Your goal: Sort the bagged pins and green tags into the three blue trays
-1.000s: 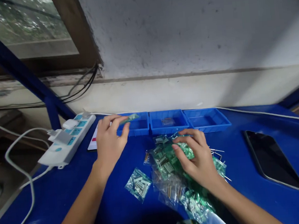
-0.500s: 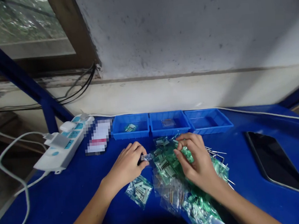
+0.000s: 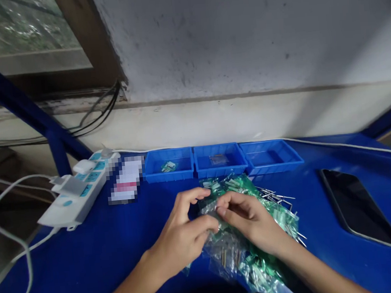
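Observation:
My left hand is at the left edge of a pile of small plastic bags, its thumb and index finger spread apart. My right hand pinches a small clear plastic bag between thumb and fingertips, over the pile. What is inside that bag is hard to make out. Around and under the hands lie green-tinted bags of small metal parts. Clear bags with brass-coloured pieces lie just below. My left hand mostly hides another bag on the table.
Three blue bins stand along the wall: the left bin has a green bag, the middle bin a clear bag. Loose metal rods lie right of the pile. A phone is at right, a power strip at left.
My left hand has moved right toward the pile and let go of the small clear bag, its fingers spreading. My right hand has come left and lower, and now pinches a clear bag.

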`<state>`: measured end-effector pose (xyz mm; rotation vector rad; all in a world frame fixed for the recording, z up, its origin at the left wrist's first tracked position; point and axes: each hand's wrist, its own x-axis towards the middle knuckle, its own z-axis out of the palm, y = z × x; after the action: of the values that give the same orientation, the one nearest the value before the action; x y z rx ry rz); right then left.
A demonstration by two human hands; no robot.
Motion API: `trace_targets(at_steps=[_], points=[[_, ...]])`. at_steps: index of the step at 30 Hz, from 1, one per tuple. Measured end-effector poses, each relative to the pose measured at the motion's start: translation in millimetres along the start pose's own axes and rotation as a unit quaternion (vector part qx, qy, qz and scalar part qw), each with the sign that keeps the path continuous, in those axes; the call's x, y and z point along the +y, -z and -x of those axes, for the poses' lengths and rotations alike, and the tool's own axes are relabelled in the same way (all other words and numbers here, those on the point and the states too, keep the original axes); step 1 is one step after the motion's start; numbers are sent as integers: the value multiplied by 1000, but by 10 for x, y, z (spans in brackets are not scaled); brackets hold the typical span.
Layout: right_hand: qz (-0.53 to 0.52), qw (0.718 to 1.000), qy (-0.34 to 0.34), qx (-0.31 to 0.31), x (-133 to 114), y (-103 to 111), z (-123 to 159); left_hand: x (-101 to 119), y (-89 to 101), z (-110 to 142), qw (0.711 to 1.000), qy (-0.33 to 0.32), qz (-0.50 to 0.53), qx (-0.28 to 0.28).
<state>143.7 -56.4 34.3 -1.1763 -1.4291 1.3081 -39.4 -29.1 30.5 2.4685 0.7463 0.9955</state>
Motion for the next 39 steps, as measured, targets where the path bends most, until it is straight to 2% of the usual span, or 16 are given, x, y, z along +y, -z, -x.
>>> trace_targets(at_steps=[3, 5, 7, 10, 13, 16, 19, 22, 24, 26, 29, 31, 34, 36, 37, 39], points=[[62, 991, 78, 87, 20, 4, 6, -22, -35, -9, 998, 54, -15, -14], [167, 955, 181, 167, 12, 33, 15, -47, -14, -40, 994, 110, -1, -11], [253, 903, 277, 209, -9, 63, 34, -63, 29, -76, 983, 171, 67, -22], [316, 858, 355, 195, -22, 66, 82, -65, 69, -110, 943, 249, 215, -52], [351, 847, 376, 132, 3, 14, 120, -55, 45, -114, 911, 288, 291, -46], [361, 869, 325, 93, 18, -27, 112, -50, 3, -101, 933, 259, 248, 9], [297, 930, 199, 84, -10, -15, 63, -54, -28, -75, 985, 122, 97, 75], [126, 988, 59, 70, -31, 7, 4, -50, -70, -45, 997, -6, 5, 79], [20, 996, -5, 82, -20, 22, -36, -43, -97, -38, 998, -23, -10, 56], [-40, 990, -35, 129, -8, 69, -81, -46, -97, -47, 999, 15, -16, 29], [-82, 960, 6, 268, -66, 251, -147, -93, -18, -75, 990, 135, -39, -27], [-76, 910, 109, 393, -180, 421, -178, -145, 59, -81, 972, 195, -65, -112], [5, 770, 285, 571, -373, 611, -209, -196, 113, -64, 942, 233, -75, -230], [74, 695, 350, 623, -423, 646, -236, -194, 84, -45, 932, 254, -69, -249], [122, 692, 361, 614, -407, 638, -254, -185, 58, -38, 929, 265, -69, -249], [254, 748, 336, 513, -304, 591, -292, -169, 11, -30, 924, 281, -67, -251]])
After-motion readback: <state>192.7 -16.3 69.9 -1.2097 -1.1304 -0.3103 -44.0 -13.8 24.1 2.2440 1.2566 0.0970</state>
